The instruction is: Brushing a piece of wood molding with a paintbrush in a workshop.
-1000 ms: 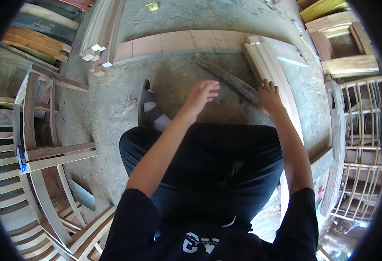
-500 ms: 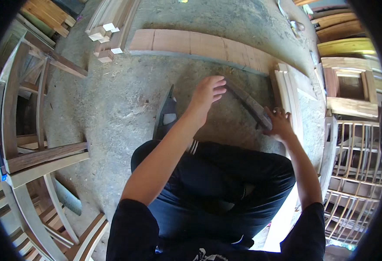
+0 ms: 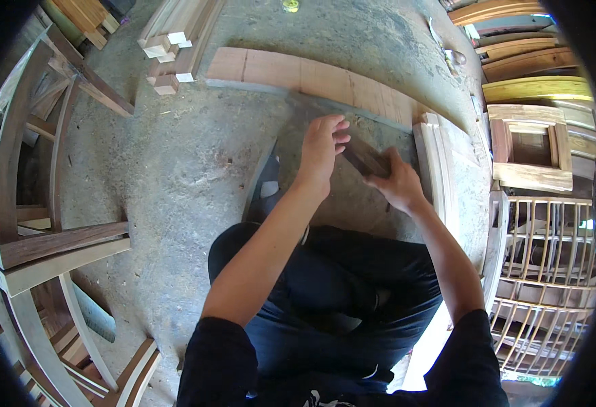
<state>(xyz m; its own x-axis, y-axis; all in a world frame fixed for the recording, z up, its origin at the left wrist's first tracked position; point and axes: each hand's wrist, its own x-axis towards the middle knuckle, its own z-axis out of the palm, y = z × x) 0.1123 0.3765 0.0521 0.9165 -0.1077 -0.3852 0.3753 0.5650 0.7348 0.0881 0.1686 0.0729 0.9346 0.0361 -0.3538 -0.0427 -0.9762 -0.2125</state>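
My right hand [image 3: 401, 182] is closed on a dark brown wooden strip [image 3: 364, 157], thumb on the near side and fingers over the far side. The strip slants up and left from that hand to my left hand [image 3: 322, 150]. There the left fingers curl loosely around it, slightly apart, and the left thumb is hidden. Past the left hand the strip's far end shows only as a dark blur. A thin dark-edged tool or piece [image 3: 263, 178] lies on the floor by my left forearm, partly covered, and I cannot make out its kind.
A long pale plank [image 3: 311, 78] lies across the floor ahead. Stacked square timbers [image 3: 182, 41] are at the far left, and light strips [image 3: 437, 159] at the right. Wooden chair frames [image 3: 26, 169] stand left. A small framed panel [image 3: 530, 146] and a slatted rack [image 3: 546, 285] are at the right.
My right hand has moved left and a little away from me, shifting the wooden strip up and left past my left hand. The left hand has barely moved; its fingers are more curled.
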